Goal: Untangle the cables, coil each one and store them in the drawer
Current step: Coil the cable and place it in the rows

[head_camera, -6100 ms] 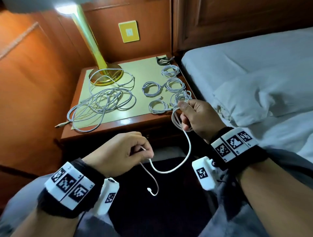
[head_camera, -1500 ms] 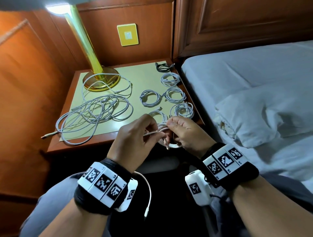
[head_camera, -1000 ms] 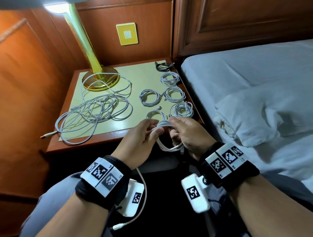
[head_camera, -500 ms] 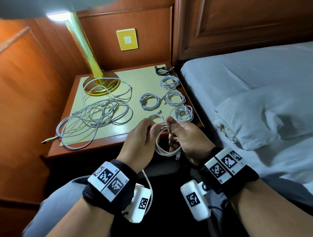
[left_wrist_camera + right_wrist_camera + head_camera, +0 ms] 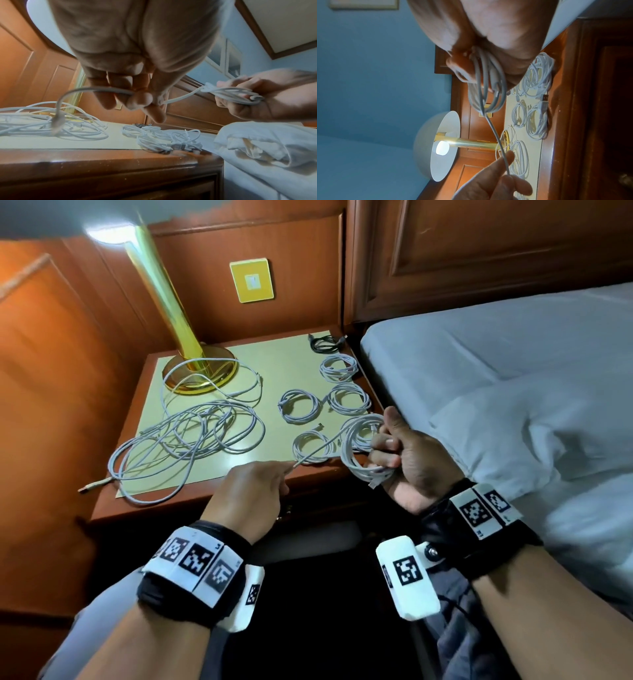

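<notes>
Head view: our right hand [image 5: 416,463] grips the limp coil [image 5: 359,450]; left hand [image 5: 251,491] pinches its springy tail [image 5: 315,451] near the plug.

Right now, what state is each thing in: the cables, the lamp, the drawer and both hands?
Cable in hand: mostly coiled, tail stretched between the hands.
Right hand: grips the coil.
Left hand: pinches the tail.
Finished coils: lying wound on the nightstand.
Loose cables: tangled, uncoiled.
Lamp: lit.
Drawer: front too dark to tell.
</notes>
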